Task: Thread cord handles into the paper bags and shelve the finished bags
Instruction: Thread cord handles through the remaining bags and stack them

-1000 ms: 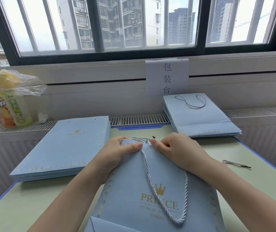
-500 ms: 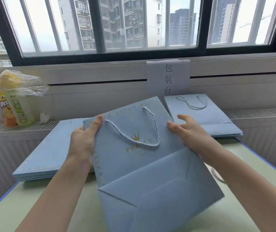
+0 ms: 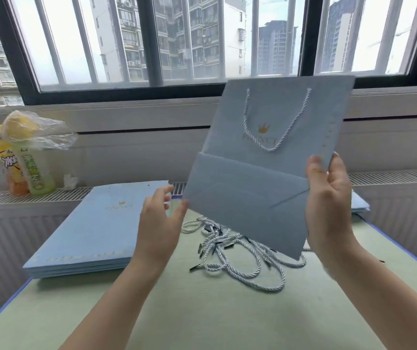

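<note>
Right hand [image 3: 328, 198]: gripped the paper bag [image 3: 265, 157] by its right edge, thumb on the near face, fingers curled behind; bag was held up off the table, upright w/ a slight tilt.
Left hand [image 3: 160, 218]: fingers were spread and relaxed, gripping nothing; fingertips sat right at the bag's lower-left corner, contact couldn't be told.
Bag: light blue, folded flat, bottom flap turned up toward the camera; gold crown and lettering on the face, blurred.
Cord handle [image 3: 275, 122]: white twisted cord, threaded thru 2 holes near the top edge, loop hung down over the crown.
Loose cords [image 3: 240, 258]: tangled pile w/ black tips lay on the green table [image 3: 202, 311], below the bag, btwn the two wrists.
Unthreaded stack [image 3: 91, 228]: flat blue bags were piled just left of the left hand, far end toward the radiator grille.
Finished stack [image 3: 360, 203]: only a sliver showed behind the right hand, mostly hidden.
Bottles [image 3: 23, 168]: 2 drink bottles stood on the ledge, well left of the left hand, a plastic bag [image 3: 38, 132] draped over their caps.
</note>
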Motion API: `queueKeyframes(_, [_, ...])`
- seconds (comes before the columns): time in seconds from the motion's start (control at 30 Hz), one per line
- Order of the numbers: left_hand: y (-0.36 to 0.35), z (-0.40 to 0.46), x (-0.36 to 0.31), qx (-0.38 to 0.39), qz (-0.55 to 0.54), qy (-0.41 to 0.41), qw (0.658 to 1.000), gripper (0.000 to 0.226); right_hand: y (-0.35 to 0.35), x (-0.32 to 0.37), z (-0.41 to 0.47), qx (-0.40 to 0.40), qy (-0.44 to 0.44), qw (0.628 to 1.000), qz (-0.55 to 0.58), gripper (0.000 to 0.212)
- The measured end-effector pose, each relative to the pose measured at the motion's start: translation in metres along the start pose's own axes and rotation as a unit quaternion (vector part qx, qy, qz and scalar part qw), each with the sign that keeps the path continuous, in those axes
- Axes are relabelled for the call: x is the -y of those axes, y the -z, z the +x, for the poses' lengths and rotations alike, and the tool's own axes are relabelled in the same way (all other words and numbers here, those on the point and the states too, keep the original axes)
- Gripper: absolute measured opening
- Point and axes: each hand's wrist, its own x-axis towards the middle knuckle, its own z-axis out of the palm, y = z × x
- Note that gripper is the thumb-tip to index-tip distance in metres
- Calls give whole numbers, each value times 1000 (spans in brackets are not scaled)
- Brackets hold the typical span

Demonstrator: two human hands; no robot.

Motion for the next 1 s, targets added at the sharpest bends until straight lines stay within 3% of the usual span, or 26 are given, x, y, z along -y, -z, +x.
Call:
queueKeyframes(0.1, [-12,-13,-4,81,19,-107,991,54,-5,4,-11,-22,103,994,-44,15])
queueKeyframes(0.2, [-20,-30,-21,261,-114,-87,955,77,-15,0,-35,71,182,975,-105,21])
queueKeyframes(0.3, [-31,-38,-21,313,-174,-105,928,109,-20,-11,-55,187,235,936,-183,30])
queueKeyframes(0.37, [-30,-37,-24,307,-210,-108,922,106,-21,-13,-58,244,211,927,-193,40])
queueKeyframes(0.5, [-16,-33,-29,282,-348,-21,894,80,-22,-14,-60,320,151,917,-183,47])
queueKeyframes(0.63, [-11,-25,-30,209,-418,87,880,25,-24,-22,-61,345,144,900,-225,45])
queueKeyframes(0.77, [-6,-17,-27,154,-431,145,877,28,-23,-26,-58,321,105,910,-243,33])
queueKeyframes(0.87, [-1,-10,-24,71,-382,119,914,14,-22,-27,-58,351,-4,902,-252,29])
queueKeyframes(1.0, [-4,-10,-23,-4,-216,-15,976,20,-23,-32,-59,347,-57,896,-271,23])
